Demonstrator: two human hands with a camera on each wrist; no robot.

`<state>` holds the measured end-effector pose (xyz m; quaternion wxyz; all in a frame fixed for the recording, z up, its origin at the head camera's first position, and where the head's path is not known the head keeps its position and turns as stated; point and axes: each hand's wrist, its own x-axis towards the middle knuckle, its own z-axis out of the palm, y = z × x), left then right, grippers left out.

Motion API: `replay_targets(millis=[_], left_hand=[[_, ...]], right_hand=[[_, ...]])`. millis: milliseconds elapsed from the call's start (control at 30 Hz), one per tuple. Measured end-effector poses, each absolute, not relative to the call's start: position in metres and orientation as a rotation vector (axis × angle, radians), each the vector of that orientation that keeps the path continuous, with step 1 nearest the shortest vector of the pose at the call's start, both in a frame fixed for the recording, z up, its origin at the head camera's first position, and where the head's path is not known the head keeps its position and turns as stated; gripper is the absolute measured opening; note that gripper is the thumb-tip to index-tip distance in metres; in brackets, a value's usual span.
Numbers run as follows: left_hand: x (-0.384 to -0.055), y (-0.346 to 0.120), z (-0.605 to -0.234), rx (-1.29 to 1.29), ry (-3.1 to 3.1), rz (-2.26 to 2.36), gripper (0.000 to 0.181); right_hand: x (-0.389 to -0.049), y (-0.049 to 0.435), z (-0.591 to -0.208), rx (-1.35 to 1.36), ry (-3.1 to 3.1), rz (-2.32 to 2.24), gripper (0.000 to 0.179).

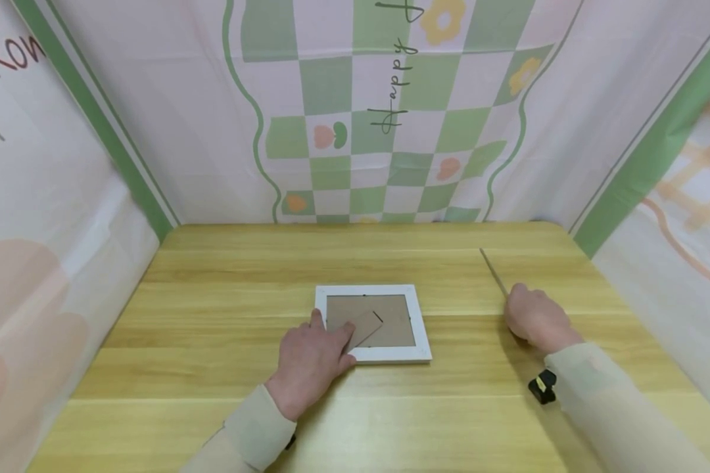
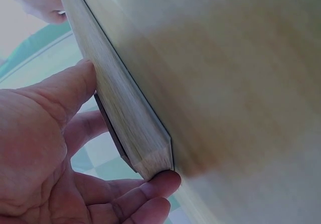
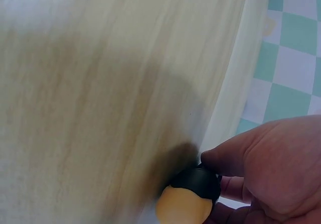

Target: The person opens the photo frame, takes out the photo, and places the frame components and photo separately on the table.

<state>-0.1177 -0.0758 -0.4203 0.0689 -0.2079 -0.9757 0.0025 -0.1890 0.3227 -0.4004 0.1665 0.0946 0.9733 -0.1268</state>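
A white picture frame (image 1: 421, 322) lies back side up on the wooden table, showing its brown backing board (image 1: 393, 335) and angled stand flap. My left hand (image 1: 310, 358) grips its near left corner, thumb along the near edge and a finger over the backing. In the left wrist view, the fingertips (image 2: 163, 184) curl at the corner of the frame's side (image 2: 118, 93). Off to the right of the frame, my right hand (image 1: 538, 318) holds a screwdriver (image 1: 493, 271), its thin shaft pointing forward and left. The right wrist view shows its black and orange handle (image 3: 185, 206) by the thumb.
The wooden table (image 1: 213, 263) reaches back to a hanging cloth (image 1: 325, 85) with green and white checks. More printed cloth (image 1: 47, 164) hangs on the left and right sides. A black and yellow piece (image 1: 542, 386) shows beneath the right cuff.
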Motion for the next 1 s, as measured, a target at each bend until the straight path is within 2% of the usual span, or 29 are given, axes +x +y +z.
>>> replay_targets(millis=[267, 533, 733, 1000], left_hand=[[-0.118, -0.075, -0.421, -0.624, -2.923, 0.018, 0.056], [-0.119, -0.076, -0.422, -0.631, -2.918, -0.013, 0.057], [-0.118, -0.076, -0.420, -0.626, -2.928, -0.036, 0.059], [-0.117, -0.077, -0.417, -0.603, -2.910, -0.073, 0.070]], right_hand=[[-0.186, 0.316, -0.396, 0.161, 2.929, -0.286, 0.026], [-0.178, 0.268, -0.376, -0.100, 3.031, -0.168, 0.053], [-0.163, 0.237, -0.369, -0.240, 2.911, -0.190, 0.054], [-0.145, 0.213, -0.376, -0.270, 2.780, -0.297, 0.061]])
